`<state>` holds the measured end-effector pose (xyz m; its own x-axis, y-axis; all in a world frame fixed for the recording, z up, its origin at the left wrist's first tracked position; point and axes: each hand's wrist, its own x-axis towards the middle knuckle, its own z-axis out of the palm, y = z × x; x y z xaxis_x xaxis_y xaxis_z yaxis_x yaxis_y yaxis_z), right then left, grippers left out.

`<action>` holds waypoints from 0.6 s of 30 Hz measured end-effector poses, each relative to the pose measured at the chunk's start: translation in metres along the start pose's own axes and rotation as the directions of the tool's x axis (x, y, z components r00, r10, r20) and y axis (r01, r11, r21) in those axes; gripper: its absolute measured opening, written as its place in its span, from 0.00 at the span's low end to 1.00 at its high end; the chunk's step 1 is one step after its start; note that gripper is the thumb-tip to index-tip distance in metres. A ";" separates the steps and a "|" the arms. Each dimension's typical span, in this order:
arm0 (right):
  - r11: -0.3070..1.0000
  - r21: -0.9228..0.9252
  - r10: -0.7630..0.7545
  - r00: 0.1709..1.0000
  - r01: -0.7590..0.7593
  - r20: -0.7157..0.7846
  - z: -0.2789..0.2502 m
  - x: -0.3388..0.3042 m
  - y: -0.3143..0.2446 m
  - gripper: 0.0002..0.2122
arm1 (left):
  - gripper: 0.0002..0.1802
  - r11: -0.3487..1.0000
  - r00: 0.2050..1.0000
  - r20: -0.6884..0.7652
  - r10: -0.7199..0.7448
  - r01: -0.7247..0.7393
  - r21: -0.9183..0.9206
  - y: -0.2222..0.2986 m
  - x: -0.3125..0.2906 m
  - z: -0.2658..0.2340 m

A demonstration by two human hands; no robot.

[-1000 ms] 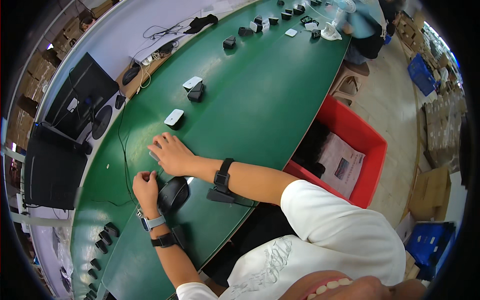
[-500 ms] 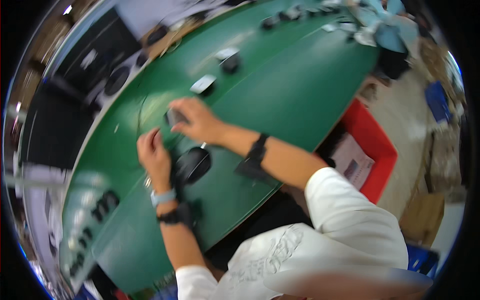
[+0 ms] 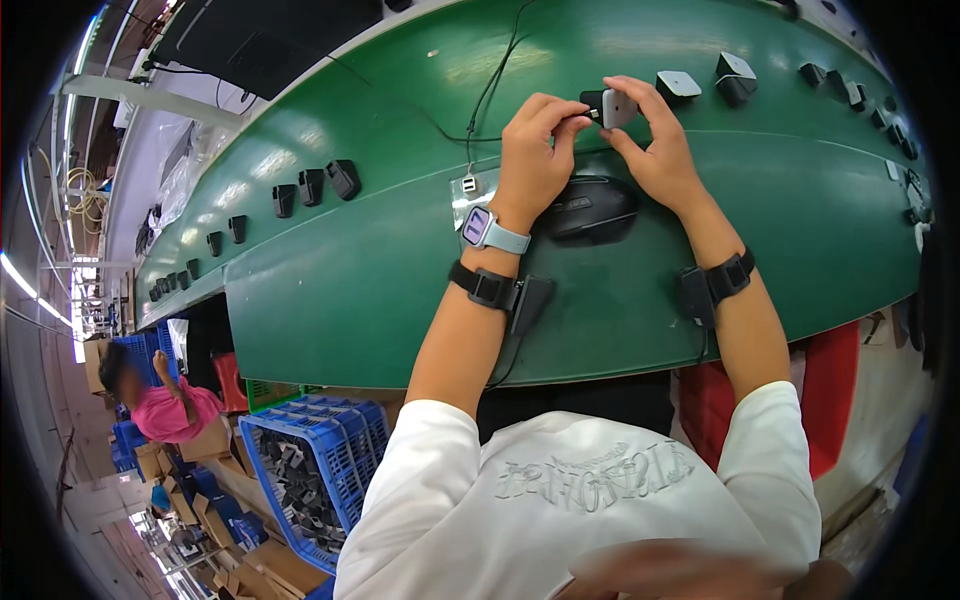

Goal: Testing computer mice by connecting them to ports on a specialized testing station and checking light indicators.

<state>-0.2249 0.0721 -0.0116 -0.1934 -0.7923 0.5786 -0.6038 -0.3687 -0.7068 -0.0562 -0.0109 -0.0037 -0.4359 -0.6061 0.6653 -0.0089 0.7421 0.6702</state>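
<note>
Left hand [image 3: 530,150] and right hand [image 3: 655,140] pinching small boxy adapter [image 3: 612,106], grey and black, probably plastic, above glossy rounded black mouse [image 3: 590,208] on smooth green belt [image 3: 350,270].

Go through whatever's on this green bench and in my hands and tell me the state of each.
Small grey adapter: lifted off the bench, pinched by both hands.
Left hand: fingers closed on adapter's dark end.
Right hand: gripping adapter.
Black mouse: resting on bench, untouched.
Blue crate: holding dark parts.
</note>
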 end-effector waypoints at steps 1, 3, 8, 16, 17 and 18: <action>1.000 -0.009 -0.030 1.000 0.030 0.003 0.000 0.000 0.000 0.26 | 0.06 1.000 0.999 -0.030 0.024 -0.023 0.012 -0.001 0.000 0.000; 0.999 -0.012 -0.044 0.999 0.045 0.003 -0.001 0.001 0.000 0.26 | 0.07 0.999 0.999 -0.027 0.034 -0.034 0.020 -0.002 0.000 0.000; 0.997 -0.041 -0.058 0.998 0.058 0.008 -0.003 -0.001 -0.002 0.27 | 0.07 0.992 0.996 -0.015 0.086 -0.085 0.092 -0.002 0.000 0.001; 0.992 -0.106 -0.071 0.997 0.072 0.012 -0.005 -0.003 0.002 0.28 | 0.06 0.964 0.992 0.030 0.126 -0.130 0.230 -0.004 0.000 0.003; 0.993 -0.098 -0.071 0.997 0.072 0.014 -0.005 -0.002 0.001 0.28 | 0.06 0.963 0.992 0.031 0.122 -0.126 0.237 -0.005 0.001 0.002; 0.992 -0.113 -0.059 0.998 0.062 0.023 -0.006 -0.002 0.000 0.28 | 0.06 0.963 0.991 0.026 0.128 -0.131 0.234 -0.005 0.001 0.003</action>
<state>-0.2291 0.0765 -0.0107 -0.1398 -0.7798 0.6102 -0.6982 -0.3593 -0.6192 -0.0595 -0.0146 -0.0077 -0.4571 -0.4982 0.7368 -0.1622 0.8612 0.4817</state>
